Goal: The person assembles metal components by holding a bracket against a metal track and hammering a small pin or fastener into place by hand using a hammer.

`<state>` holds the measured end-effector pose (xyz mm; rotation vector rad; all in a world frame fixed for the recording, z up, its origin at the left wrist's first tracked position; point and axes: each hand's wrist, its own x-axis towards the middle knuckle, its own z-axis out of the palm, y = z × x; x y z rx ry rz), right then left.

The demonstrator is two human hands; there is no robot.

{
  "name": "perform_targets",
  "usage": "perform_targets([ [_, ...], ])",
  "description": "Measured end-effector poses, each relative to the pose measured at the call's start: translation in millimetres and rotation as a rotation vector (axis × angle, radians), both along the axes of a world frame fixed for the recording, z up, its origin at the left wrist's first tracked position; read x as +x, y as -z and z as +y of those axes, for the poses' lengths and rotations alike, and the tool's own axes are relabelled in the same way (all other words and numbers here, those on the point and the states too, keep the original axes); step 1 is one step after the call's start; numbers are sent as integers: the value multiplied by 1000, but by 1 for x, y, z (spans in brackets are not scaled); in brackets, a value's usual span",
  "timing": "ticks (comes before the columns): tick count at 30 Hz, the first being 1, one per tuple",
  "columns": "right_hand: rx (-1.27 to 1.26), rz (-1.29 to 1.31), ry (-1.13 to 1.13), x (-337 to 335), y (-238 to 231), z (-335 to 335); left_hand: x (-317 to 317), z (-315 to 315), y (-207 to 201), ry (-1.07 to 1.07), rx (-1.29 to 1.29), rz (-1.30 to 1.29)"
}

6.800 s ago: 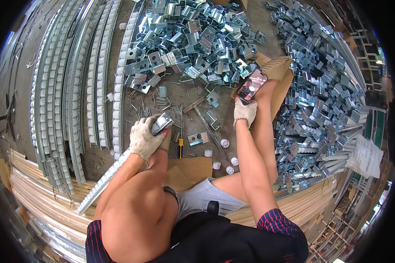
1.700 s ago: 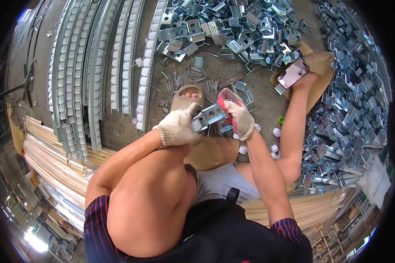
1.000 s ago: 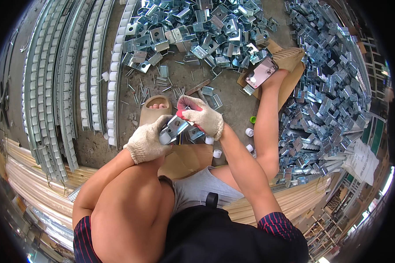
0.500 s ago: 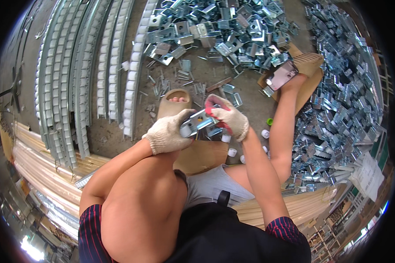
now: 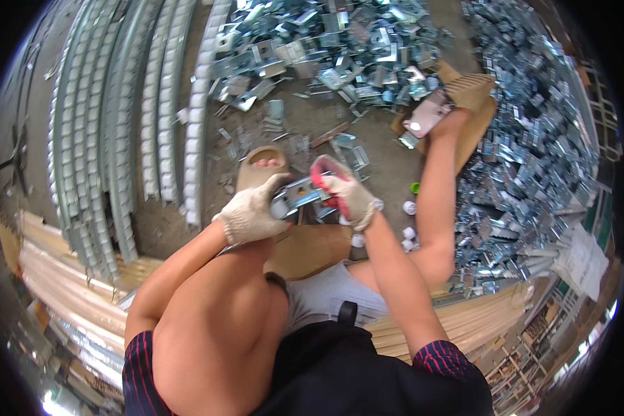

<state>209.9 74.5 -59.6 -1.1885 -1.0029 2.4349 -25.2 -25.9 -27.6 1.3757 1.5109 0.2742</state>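
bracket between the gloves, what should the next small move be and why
I'd probably firm up the grip on the bracket with the left hand before the right hand presses or turns anything: the bracket is held up off the floor, with one hand at each end. What the right hand pinches is too blurred to tell.

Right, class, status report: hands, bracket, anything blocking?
Left hand gripping metal bracket. Right hand at its other end, grip unclear. Phone off rightward, not blocking.
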Motion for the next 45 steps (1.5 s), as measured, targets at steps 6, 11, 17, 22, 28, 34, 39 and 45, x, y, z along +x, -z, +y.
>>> perform_targets([
  [6, -126, -22, 2, 2, -3, 2, -6, 7, -5, -11, -80, -17],
  [11, -102, 8, 56, -1, 0, -1, -4, 6, -1, 9, -82, -17],
  [17, 0, -102, 98, -12, 5, -6, 1, 7, -2, 18, -33, 22],
  [22, 69, -144, 141, -21, 5, -4, 8, 4, 1, -16, 2, 46],
  [28, 89, -51, 19, -10, 20, -1, 13, 4, 3, 10, -72, 91],
  [34, 35, -136, 76, -18, 2, 2, 12, 5, -1, 65, -7, 90],
  [39, 475, 23, -291, -49, -7, 18, 16, -8, 17, 47, 18, 111],
  [45, 353, -194, -321, -29, -10, 19, 11, 1, 9, -7, -42, 62],
])
